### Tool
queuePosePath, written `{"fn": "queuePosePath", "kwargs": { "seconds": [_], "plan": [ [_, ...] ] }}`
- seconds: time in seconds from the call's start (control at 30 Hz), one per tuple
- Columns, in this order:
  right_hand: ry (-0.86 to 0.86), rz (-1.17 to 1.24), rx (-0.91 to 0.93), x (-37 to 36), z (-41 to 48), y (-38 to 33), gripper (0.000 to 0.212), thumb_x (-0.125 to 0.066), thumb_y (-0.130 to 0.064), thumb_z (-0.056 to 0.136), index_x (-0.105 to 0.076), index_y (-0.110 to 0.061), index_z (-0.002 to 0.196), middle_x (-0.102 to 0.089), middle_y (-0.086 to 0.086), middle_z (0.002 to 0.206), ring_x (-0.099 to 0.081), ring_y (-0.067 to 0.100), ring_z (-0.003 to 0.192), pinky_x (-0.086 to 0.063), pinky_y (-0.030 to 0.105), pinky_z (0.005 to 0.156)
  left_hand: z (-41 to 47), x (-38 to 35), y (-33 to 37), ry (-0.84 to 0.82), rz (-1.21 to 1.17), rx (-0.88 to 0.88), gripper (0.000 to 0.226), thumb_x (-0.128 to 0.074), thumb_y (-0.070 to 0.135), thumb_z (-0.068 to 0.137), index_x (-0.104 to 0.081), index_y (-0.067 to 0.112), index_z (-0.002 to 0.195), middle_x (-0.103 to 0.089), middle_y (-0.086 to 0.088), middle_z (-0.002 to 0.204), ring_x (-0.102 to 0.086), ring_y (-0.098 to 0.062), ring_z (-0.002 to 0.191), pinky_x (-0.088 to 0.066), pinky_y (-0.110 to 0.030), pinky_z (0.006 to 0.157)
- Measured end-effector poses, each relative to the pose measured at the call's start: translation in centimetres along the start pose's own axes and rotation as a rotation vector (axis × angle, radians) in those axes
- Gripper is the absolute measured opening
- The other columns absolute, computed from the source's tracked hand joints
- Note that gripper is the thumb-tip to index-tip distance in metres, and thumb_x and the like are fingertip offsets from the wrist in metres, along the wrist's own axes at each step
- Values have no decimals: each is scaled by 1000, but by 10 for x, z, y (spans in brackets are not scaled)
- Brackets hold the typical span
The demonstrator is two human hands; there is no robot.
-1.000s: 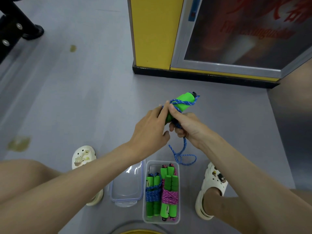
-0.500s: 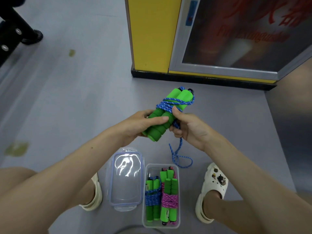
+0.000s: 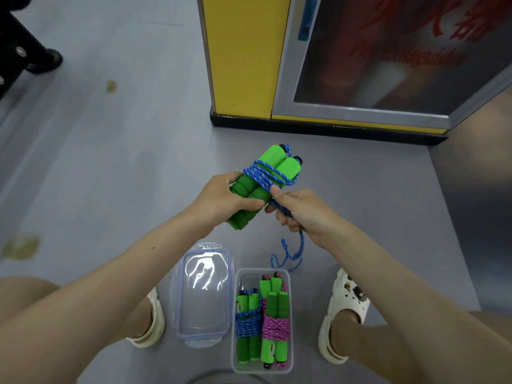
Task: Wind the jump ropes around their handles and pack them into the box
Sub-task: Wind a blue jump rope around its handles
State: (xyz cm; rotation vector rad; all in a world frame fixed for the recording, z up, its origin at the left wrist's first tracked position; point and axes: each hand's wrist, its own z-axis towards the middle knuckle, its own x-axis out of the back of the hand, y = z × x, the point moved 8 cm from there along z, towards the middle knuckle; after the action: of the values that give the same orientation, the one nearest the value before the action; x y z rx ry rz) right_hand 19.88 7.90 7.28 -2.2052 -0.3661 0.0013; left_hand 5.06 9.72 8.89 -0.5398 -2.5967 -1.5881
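The left grip (image 3: 221,200) holds two fat green foam handles (image 3: 277,159) side by side in the air. I see one bumpy blue rope (image 3: 263,174) looped round them. The right grip (image 3: 302,212) pinches it, and its tail dangles. On the grey floor (image 3: 110,162), one clear plastic box (image 3: 245,278) holds a blue wound bundle (image 3: 247,327) and a pink wound bundle (image 3: 275,328). One clear lid (image 3: 205,295) lies just beside it.
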Motion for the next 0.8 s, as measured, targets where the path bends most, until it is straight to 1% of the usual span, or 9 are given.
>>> {"fn": "queuePosePath", "kwargs": {
  "seconds": [0.07,0.1,0.17,0.43,0.53,0.6,0.67,0.7,0.8],
  "plan": [
    [-8,-28,-17,-1,0,2,40,-50,-38,96,-67,-3,86,-49,2,53,-31,6,37,-28,19,43,1,5,4,93,223,-87,46,-82,24,71,-62,26,112,-69,2,92,-65,-20,83,-56,-32,73],
    [-23,-44,-16,-2,0,3,34,-52,-33,96,-67,-4,86,-49,3,53,-32,6,37,-28,19,43,1,8,8,145,354,-125,50,-81,29,70,-61,27,116,-68,3,94,-64,-20,85,-54,-34,76],
    [-46,-68,-6,-4,0,2,26,-55,-25,95,-67,-5,86,-49,3,54,-32,6,38,-28,20,45,-2,13,14,244,543,-184,54,-78,38,72,-57,29,120,-67,4,96,-62,-20,86,-51,-33,75],
    [-72,-63,28,-9,-1,-2,20,-54,-17,96,-69,-4,92,-56,3,56,-36,7,41,-31,19,46,-12,11,27,372,824,-298,58,-70,45,79,-46,30,130,-68,1,99,-62,-27,88,-38,-29,65],
    [-74,-46,40,-13,0,-5,23,-53,-20,96,-68,-4,92,-60,2,56,-38,7,41,-34,19,46,-16,9,30,429,964,-374,54,-69,43,81,-46,26,127,-68,1,96,-63,-28,82,-36,-29,61],
    [-62,-9,54,-14,2,-6,26,-49,-20,98,-67,-1,93,-58,2,56,-36,7,40,-32,21,48,-19,4,30,455,1053,-450,57,-75,39,77,-50,21,125,-67,0,86,-63,-29,67,-32,-28,53],
    [-68,15,55,-16,4,-4,29,-44,-17,100,-65,2,94,-56,3,57,-33,6,39,-30,20,47,-21,-4,28,448,1130,-525,66,-85,30,64,-58,13,122,-65,-3,71,-58,-29,47,-26,-23,45],
    [-78,18,52,-19,4,-3,29,-42,-16,101,-64,2,94,-56,4,58,-33,5,38,-30,19,45,-22,-6,28,455,1141,-556,69,-89,26,59,-60,9,119,-65,-5,68,-56,-29,42,-25,-21,43],
    [-113,30,30,-29,3,1,26,-38,-11,101,-59,0,90,-58,6,62,-32,4,38,-30,17,42,-23,-12,24,431,1125,-617,74,-90,16,54,-59,5,121,-69,-9,79,-60,-29,49,-31,-24,39]
  ]
}}
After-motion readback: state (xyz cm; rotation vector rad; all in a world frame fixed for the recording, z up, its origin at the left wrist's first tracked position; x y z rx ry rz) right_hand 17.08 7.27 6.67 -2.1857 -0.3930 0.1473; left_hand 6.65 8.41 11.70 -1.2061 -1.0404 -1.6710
